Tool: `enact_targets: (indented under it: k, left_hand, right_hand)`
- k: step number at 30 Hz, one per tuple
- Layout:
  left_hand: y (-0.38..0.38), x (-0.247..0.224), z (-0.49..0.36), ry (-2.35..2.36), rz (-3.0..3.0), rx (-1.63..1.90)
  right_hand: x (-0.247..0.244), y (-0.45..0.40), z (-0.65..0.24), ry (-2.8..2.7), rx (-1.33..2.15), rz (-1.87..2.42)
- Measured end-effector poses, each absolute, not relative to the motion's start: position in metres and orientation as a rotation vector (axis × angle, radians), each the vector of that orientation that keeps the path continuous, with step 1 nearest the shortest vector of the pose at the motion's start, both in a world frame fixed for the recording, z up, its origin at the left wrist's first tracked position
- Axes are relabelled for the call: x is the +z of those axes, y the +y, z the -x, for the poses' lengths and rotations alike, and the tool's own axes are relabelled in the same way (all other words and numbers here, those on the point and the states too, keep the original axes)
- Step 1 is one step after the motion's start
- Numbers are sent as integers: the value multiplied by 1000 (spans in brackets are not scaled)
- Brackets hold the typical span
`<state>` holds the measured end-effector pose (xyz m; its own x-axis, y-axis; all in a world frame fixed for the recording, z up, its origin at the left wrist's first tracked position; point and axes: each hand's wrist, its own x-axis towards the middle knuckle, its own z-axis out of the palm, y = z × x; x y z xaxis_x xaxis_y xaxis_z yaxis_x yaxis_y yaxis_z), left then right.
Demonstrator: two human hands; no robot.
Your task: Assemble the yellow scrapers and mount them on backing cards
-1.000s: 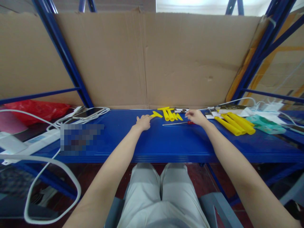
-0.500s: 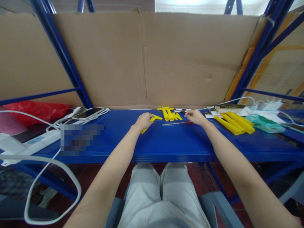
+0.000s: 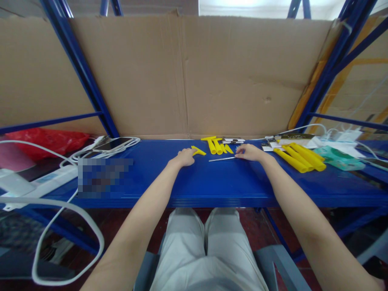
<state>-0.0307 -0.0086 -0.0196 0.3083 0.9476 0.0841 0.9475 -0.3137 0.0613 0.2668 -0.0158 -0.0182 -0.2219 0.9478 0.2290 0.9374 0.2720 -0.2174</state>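
Observation:
My left hand is closed around a yellow T-shaped part, whose top bar shows past the fingertips. To the right, my right hand has its fingers closed at the near end of a screwdriver; its handle is hidden under the hand and its metal shaft lies along the blue table, pointing left. Between the hands and a little farther back lie two yellow T-shaped parts and several small yellow pointed pieces. Tiny bits lie just behind my right hand.
Several yellow tubes lie at the right beside a green plastic bag. White cables, a phone, a power strip and a red bag are at the left. A cardboard panel stands behind the table.
The yellow part in my left hand has tilted, and its lower end is now hidden by the hand. My right hand has come down over the screwdriver's red handle.

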Motion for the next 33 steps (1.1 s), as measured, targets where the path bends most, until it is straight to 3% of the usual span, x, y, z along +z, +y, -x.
enact_targets:
  k: [26, 33]
  left_hand:
    - [11, -34, 35, 1588, -2625, 406]
    - [8, -32, 33, 1584, -2621, 401]
  right_hand:
    - [-9, -24, -290, -1788, -228, 2251]
    - [-13, -21, -281, -1641, -63, 2357]
